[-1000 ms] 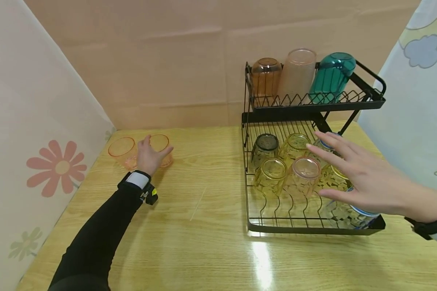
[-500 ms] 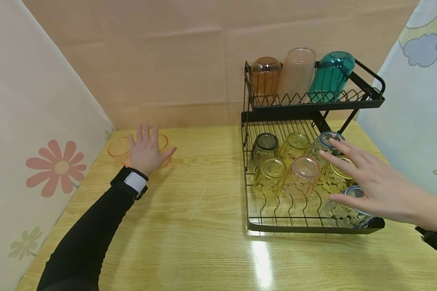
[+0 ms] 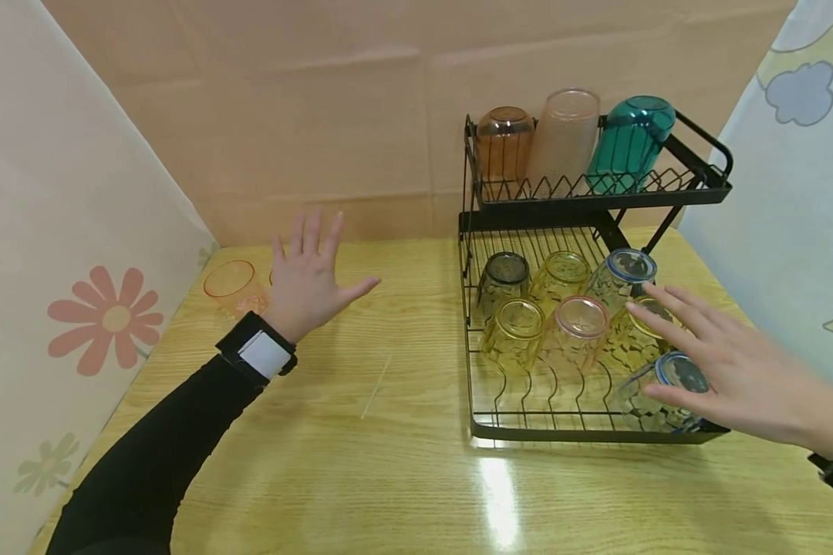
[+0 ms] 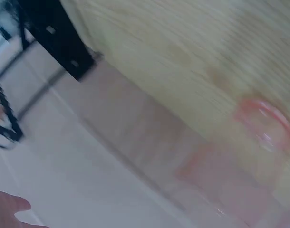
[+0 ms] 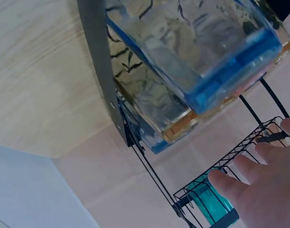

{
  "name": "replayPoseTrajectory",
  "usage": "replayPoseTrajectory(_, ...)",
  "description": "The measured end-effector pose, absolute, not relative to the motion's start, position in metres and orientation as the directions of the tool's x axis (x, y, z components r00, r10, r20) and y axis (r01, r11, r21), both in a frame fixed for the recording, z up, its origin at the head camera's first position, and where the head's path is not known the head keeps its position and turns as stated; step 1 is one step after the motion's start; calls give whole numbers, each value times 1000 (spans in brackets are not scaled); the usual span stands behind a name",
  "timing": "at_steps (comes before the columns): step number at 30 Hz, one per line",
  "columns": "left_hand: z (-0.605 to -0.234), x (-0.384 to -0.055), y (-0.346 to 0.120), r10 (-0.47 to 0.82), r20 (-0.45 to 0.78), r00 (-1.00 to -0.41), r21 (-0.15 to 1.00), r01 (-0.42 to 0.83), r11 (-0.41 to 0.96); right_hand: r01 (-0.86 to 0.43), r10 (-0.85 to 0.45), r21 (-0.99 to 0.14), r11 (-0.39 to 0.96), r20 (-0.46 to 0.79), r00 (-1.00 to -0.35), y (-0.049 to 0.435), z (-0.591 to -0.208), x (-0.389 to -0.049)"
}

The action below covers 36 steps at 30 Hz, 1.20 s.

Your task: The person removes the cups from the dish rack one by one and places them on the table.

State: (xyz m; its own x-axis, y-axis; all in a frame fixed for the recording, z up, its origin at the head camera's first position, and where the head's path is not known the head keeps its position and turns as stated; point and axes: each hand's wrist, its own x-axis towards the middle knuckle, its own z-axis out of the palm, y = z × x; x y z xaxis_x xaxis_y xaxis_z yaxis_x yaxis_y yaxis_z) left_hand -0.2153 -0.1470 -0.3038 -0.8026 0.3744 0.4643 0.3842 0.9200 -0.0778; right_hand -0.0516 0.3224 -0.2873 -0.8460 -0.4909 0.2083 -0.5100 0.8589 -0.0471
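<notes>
At the left, my left hand point(image 3: 308, 289) is spread with straight fingers and holds nothing. It hovers in front of two orange-rimmed clear glasses standing on the table. One glass point(image 3: 232, 285) shows beside the wrist; the hand hides most of the other. The left wrist view is blurred but shows a pinkish glass point(image 4: 264, 123). Over the right side of the dish rack point(image 3: 597, 435), my right hand point(image 3: 743, 370) reaches with loosely extended fingers, also holding nothing. Nearest to it are an upside-down blue-rimmed glass point(image 3: 666, 385) and a yellow glass point(image 3: 628, 335), both partly covered by the hand.
Several more upside-down glasses fill the lower tier, including a dark one point(image 3: 505, 277) and a pink-rimmed one point(image 3: 578, 331). On the upper tier stand a brown glass point(image 3: 505, 142), a tall pale pink glass point(image 3: 565, 139) and a teal glass point(image 3: 632, 142).
My left hand has let go of the right-hand orange glass, spread its fingers and moved up and right. The right hand has shifted slightly right and down.
</notes>
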Motion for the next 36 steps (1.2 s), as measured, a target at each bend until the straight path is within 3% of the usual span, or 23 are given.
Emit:
replayPoseTrajectory(15, -312, -166, -72, 545, 388, -743, 14, 596, 803, -487, -468, -90, 869, 171, -867, 334, -324, -37)
replayPoseTrajectory(26, -321, -153, -41, 576, 329, -748, 64, 627, 777, -531, -500, -57, 846, 261, -825, 338, -339, -34)
replayPoseTrajectory(36, -329, -147, -26, 611, 280, -740, 77, 652, 755, -588, -536, -20, 809, 387, -750, 340, -347, -44)
